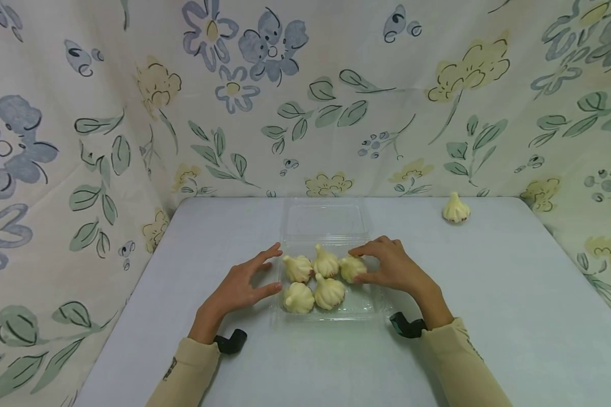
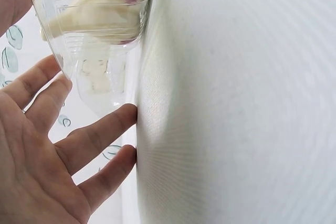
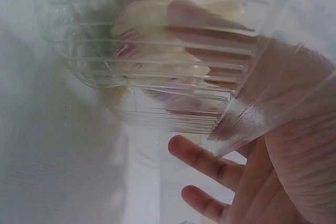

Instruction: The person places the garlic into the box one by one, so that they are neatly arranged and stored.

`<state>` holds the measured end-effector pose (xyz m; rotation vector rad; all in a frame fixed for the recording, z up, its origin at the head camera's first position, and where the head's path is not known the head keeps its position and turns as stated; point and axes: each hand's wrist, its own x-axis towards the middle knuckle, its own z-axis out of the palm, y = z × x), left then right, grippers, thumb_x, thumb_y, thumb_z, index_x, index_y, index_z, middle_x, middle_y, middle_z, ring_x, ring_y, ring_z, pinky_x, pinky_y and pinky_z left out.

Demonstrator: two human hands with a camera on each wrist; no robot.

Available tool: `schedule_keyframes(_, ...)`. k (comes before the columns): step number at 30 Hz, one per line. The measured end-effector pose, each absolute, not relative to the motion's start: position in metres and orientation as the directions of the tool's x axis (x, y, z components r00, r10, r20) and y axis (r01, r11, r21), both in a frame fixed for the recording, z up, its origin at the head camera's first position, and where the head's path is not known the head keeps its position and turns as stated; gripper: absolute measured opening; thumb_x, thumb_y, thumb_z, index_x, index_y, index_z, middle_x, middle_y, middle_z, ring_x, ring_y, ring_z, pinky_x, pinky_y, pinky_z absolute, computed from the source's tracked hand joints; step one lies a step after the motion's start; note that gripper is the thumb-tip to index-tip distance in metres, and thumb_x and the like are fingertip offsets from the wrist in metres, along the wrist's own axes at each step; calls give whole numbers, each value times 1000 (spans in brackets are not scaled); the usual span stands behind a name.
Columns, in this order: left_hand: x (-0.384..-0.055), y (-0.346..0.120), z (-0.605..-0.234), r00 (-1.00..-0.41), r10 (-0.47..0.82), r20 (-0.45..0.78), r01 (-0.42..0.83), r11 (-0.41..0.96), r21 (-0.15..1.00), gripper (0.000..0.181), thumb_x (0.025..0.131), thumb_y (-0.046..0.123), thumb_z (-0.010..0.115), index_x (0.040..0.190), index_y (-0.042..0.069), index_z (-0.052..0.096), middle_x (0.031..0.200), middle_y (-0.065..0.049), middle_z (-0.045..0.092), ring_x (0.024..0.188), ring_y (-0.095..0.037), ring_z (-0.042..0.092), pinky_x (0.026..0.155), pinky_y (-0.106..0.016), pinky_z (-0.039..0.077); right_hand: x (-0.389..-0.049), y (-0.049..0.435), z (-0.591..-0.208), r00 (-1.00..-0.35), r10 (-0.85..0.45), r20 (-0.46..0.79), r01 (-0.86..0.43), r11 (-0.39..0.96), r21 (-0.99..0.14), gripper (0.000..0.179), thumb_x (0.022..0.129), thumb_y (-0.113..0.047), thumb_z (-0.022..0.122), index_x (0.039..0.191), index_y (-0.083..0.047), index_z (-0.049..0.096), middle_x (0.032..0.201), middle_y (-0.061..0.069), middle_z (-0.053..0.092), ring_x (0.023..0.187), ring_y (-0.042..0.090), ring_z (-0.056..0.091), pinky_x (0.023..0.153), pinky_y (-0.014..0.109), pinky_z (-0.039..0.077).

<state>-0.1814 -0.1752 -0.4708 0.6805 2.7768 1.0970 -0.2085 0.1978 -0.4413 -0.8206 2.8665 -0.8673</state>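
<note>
A clear plastic container (image 1: pixel 358 308) lies on the table with several garlic bulbs (image 1: pixel 329 293) inside, grouped toward its left and middle. Its lid (image 1: pixel 326 219) is folded open at the back. My right hand (image 1: pixel 397 265) reaches over the right side and pinches a garlic bulb (image 1: pixel 353 269) in the back row between thumb and fingers; the right wrist view shows this through the ribbed wall. At the left rim, my left hand (image 1: pixel 244 285) has its fingers spread and relaxed. In the left wrist view, fingertips (image 2: pixel 56 69) touch the container's edge and two others meet the table.
Another garlic bulb (image 1: pixel 456 208) stands alone at the table's back right. The white table (image 1: pixel 514 316) ends at a floral curtain (image 1: pixel 326 113) behind and at the sides. A black wrist-camera piece (image 1: pixel 407 326) sticks out below each wrist.
</note>
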Motion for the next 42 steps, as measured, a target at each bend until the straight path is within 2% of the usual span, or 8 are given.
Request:
schedule_keyframes(10,-182,-175,-470,-894,437,100,388,642,661,81,92,50,71,161,31,31,159,12,46,132,-27,62,111,-68,39,-208,202,-437,-862,-493,114,-466,686,-559,59,76,-31,90,129,-14,71,124,2,74,116,27,55,93,48,32)
schedule_keyframes(20,-182,-174,-469,-900,429,82,369,648,666,81,91,50,72,160,33,33,161,14,41,133,-26,61,112,-67,37,-210,218,-434,-873,-468,137,-431,609,-666,60,79,-33,89,132,-14,69,127,8,72,121,28,54,104,53,30)
schedule_keyframes(25,-181,-174,-469,-901,425,81,366,649,667,82,91,49,73,161,33,31,158,13,46,133,-26,61,112,-68,37,-211,228,-432,-880,-443,174,-434,596,-676,56,80,-34,87,132,-21,69,128,9,72,121,30,56,105,59,40)
schedule_keyframes(28,-181,-174,-469,-900,426,85,371,652,661,82,92,48,73,161,32,31,159,12,46,133,-27,61,112,-68,37,-213,234,-431,-892,-406,199,-426,609,-669,53,82,-33,86,131,-22,70,128,9,72,122,30,57,103,61,45)
schedule_keyframes(34,-181,-173,-469,-900,428,83,372,656,656,81,92,45,73,161,31,31,160,11,44,133,-27,61,111,-68,38,-215,248,-431,-931,-301,205,-358,648,-672,49,87,-35,82,131,-17,69,133,11,68,127,34,55,105,64,42)
schedule_keyframes(42,-180,-173,-469,-901,425,87,374,660,652,82,92,45,73,161,32,31,159,11,46,133,-27,61,112,-68,37,-221,273,-438,-973,-155,170,-230,690,-686,54,93,-37,76,138,-11,62,137,19,64,122,40,60,101,59,48)
